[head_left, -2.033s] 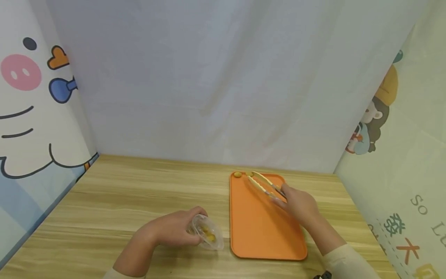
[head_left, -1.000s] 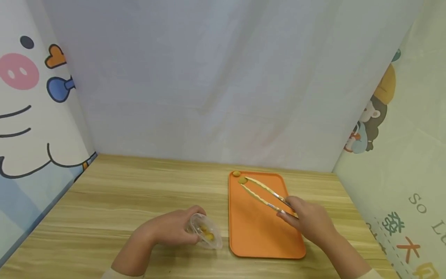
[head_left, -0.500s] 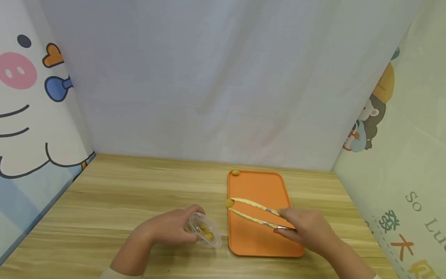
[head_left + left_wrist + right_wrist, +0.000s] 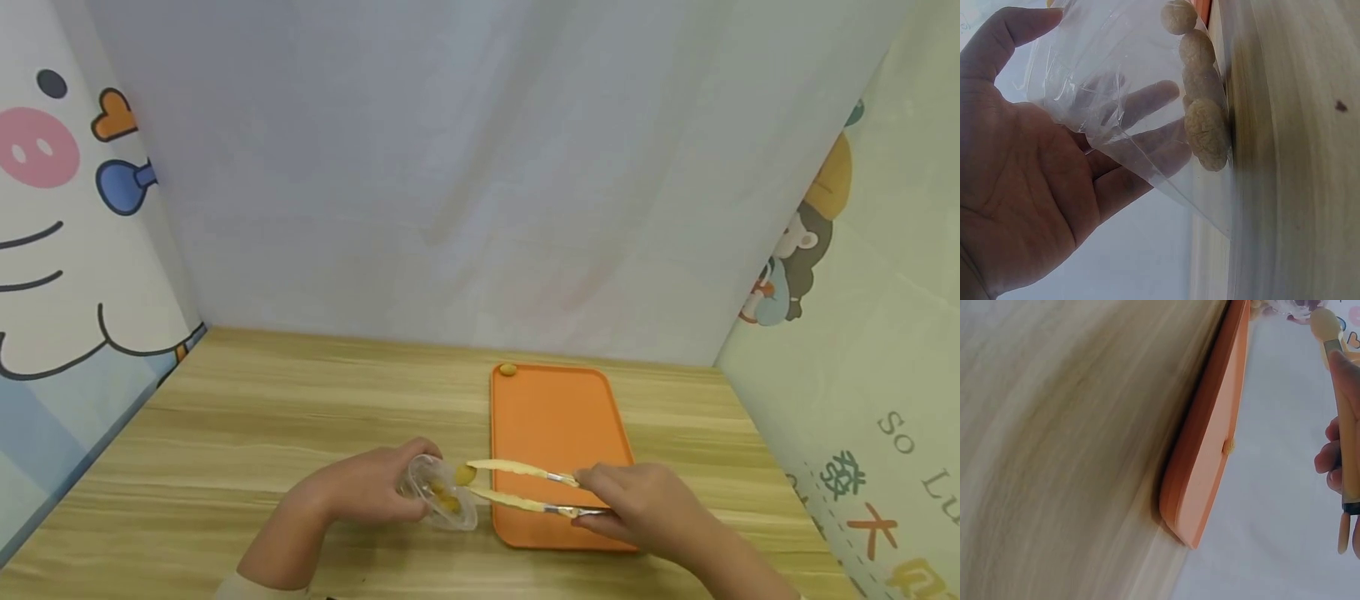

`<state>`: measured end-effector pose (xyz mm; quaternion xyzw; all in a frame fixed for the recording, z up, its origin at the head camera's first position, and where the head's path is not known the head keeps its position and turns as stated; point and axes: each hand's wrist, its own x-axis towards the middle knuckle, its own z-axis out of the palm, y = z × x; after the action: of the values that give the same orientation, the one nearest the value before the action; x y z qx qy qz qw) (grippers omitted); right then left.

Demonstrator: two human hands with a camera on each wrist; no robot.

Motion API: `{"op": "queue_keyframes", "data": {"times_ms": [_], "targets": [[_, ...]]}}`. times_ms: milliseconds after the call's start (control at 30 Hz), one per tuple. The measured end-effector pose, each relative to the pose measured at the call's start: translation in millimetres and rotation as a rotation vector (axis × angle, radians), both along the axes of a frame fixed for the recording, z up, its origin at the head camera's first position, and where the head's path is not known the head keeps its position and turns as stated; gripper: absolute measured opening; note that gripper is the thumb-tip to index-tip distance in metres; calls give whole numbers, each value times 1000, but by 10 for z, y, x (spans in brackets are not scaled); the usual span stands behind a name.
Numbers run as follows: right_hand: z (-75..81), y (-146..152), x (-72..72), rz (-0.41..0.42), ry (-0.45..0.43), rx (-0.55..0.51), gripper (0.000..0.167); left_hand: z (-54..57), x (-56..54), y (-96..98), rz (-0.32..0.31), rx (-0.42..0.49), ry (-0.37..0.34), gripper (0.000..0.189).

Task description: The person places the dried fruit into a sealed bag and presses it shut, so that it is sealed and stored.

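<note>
My left hand (image 4: 375,487) holds a clear plastic bag (image 4: 461,518) by its rim, mouth tilted toward the tray. Several wrinkled brown oval nuggets (image 4: 1207,134) lie along the bag's lower side in the left wrist view. With my right hand (image 4: 637,504) I grip cream-tipped metal tongs (image 4: 513,468), pointing left. At the tongs' tips, one brown nugget (image 4: 466,475) overlaps the bag's mouth. Another nugget (image 4: 508,370) sits in the far left corner of the orange tray (image 4: 555,417). The right wrist view shows the tongs' handle (image 4: 1349,462) within curled fingers.
Both hands work over a wood-grain table (image 4: 300,400). A pale cloth (image 4: 450,183) hangs behind it, and printed cartoon sheets stand at the left and right sides. The tray's raised rim (image 4: 492,450) lies just right of the bag.
The tongs have carried one nugget from the tray's far left corner toward me and left, to the bag's mouth. The left hand and bag have stayed nearly still.
</note>
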<state>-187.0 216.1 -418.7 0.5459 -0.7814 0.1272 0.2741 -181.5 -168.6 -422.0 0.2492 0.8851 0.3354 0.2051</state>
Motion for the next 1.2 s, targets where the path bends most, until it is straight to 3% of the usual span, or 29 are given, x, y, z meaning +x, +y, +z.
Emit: {"op": "queue_keyframes", "data": {"times_ms": [300,700,1200], "targets": [[-5,-67,15,19,-34,60,33,-26,-6,-4,-8,17,4,51],[-21,-157,-15,28,38,102,35,-58,-25,-9,-6,4,5,52],[15,-207,-30,17,65,160,36,-82,-24,1,-14,18,19,51]]}}
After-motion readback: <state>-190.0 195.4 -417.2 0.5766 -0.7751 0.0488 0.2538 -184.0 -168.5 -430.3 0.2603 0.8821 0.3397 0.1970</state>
